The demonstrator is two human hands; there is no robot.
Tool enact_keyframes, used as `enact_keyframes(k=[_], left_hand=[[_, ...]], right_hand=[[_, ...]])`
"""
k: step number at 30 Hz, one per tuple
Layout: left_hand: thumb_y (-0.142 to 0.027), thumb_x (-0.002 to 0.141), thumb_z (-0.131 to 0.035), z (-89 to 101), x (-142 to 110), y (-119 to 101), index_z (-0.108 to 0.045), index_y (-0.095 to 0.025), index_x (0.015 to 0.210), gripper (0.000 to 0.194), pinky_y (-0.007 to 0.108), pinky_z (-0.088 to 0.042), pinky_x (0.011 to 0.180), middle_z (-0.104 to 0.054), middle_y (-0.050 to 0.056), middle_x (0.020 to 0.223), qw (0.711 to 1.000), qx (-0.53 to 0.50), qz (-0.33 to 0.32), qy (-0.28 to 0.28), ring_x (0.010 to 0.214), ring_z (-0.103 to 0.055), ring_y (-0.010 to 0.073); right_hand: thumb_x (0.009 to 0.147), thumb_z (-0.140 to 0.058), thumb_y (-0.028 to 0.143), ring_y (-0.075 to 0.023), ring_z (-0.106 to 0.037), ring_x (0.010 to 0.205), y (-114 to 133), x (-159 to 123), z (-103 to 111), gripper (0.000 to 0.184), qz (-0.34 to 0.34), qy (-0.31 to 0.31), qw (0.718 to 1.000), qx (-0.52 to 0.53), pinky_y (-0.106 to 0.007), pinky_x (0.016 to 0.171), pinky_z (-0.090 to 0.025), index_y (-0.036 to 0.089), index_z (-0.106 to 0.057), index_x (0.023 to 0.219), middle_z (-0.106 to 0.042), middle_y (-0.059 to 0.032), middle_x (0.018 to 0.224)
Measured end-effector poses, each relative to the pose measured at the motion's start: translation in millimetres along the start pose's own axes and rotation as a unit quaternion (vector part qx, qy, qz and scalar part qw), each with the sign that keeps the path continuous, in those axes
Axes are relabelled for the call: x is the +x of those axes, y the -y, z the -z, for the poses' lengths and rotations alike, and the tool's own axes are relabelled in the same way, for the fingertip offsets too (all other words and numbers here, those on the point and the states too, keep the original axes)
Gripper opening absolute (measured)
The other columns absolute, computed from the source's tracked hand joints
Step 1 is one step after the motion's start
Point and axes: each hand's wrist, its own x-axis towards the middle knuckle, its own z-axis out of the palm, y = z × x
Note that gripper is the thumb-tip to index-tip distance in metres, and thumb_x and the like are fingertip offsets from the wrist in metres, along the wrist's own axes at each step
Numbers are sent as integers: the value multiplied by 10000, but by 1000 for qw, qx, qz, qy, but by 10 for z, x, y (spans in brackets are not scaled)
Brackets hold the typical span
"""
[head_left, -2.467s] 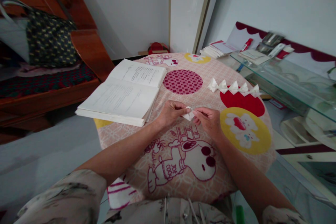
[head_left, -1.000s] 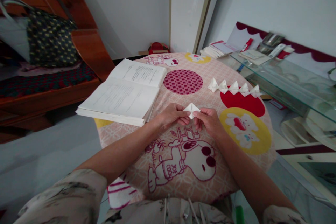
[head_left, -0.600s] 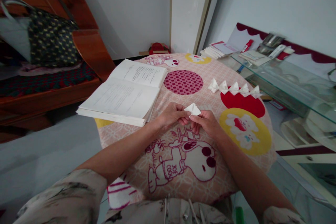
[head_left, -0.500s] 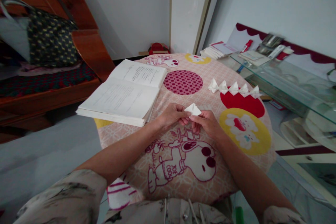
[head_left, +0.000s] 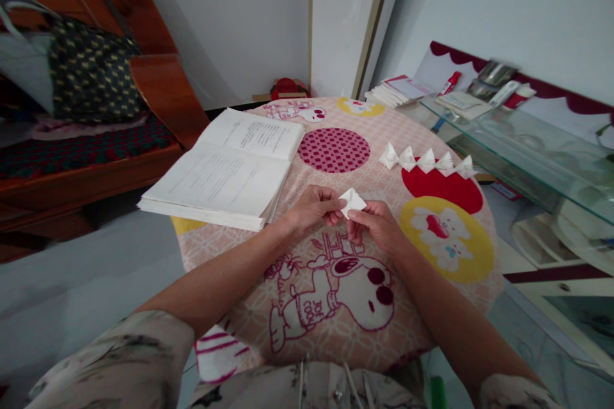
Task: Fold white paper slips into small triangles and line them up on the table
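Note:
A small folded piece of white paper [head_left: 354, 200] is pinched between my two hands above the near middle of the round table. My left hand [head_left: 316, 208] grips its left side, thumb on top. At its lower right edge, my right hand [head_left: 377, 222] holds it between thumb and fingers. The fingers beneath the paper are partly hidden. To the right, a row of several folded white paper pieces [head_left: 428, 161] with pointed tops stands on the tablecloth [head_left: 384, 185].
An open thick book [head_left: 215, 172] lies at the table's left. Beyond the right edge stands a glass shelf [head_left: 527, 153] with small items, near a stack of papers [head_left: 396, 91]. A wooden bench [head_left: 163, 89] with a patterned bag [head_left: 91, 70] is at far left.
The folded paper has turned slightly and shows more of its face between my fingers. Both hands stay in nearly the same place, still holding it.

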Motion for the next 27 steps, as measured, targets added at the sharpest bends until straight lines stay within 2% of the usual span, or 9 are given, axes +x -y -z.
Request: enact_keyframes(k=[6, 10, 13, 16, 20, 24, 27], left_hand=[[-352, 764, -782, -39, -15, 7, -661, -115, 712, 270, 209, -442, 499, -640, 12, 600, 999, 28, -19, -7, 494, -563, 78], [-415, 751, -787, -54, -1, 51, -628, -131, 669, 335, 199, -321, 447, -559, -21, 512, 998, 35, -47, -19, 445, -466, 63], [-393, 769, -768, -49, 11, 72, -640, -137, 698, 295, 206, -261, 448, -533, -37, 515, 996, 35, -75, -39, 441, -402, 52], [-339, 776, -756, -39, 24, 78, -645, -139, 735, 232, 206, -297, 489, -547, -39, 565, 993, 45, -101, -43, 487, -416, 56], [-342, 790, -747, -44, 42, 93, -598, -147, 710, 258, 209, -341, 534, -557, -31, 594, 989, 63, -127, -45, 535, -452, 67], [-474, 828, -700, -57, 46, 98, -567, -155, 689, 373, 219, -278, 497, -497, -38, 552, 991, 57, -108, -58, 499, -397, 68], [-517, 796, -728, -52, 48, 98, -593, -147, 704, 404, 221, -249, 483, -499, -36, 545, 994, 69, -85, -17, 490, -396, 68]], right_hand=[[754, -727, 428, -109, -528, 356, 1, -7, 4, 299, 4, -24, 1000, -12, -209, 359, -410, 158, -646, 652, -632, -10, 484], [760, -717, 422, -105, -513, 344, 19, -19, 2, 313, 4, -13, 1000, -27, -207, 347, -383, 166, -626, 606, -613, -7, 460], [740, -729, 428, -110, -519, 342, 17, -22, -4, 303, -7, -5, 999, -32, -206, 340, -382, 165, -635, 622, -608, 1, 457], [734, -727, 426, -111, -521, 340, -4, -23, -7, 302, -24, 7, 999, -44, -203, 329, -370, 162, -634, 620, -612, -3, 460], [748, -707, 413, -108, -514, 337, -20, -20, -11, 293, -24, 11, 999, -42, -200, 326, -362, 163, -624, 622, -608, -2, 457], [734, -705, 387, -107, -509, 331, -3, -14, -34, 263, -30, 14, 998, -49, -193, 320, -352, 172, -606, 620, -600, 9, 441], [730, -692, 379, -98, -486, 317, -1, -8, -49, 280, -41, 32, 997, -65, -188, 315, -345, 179, -578, 570, -577, 14, 413]])
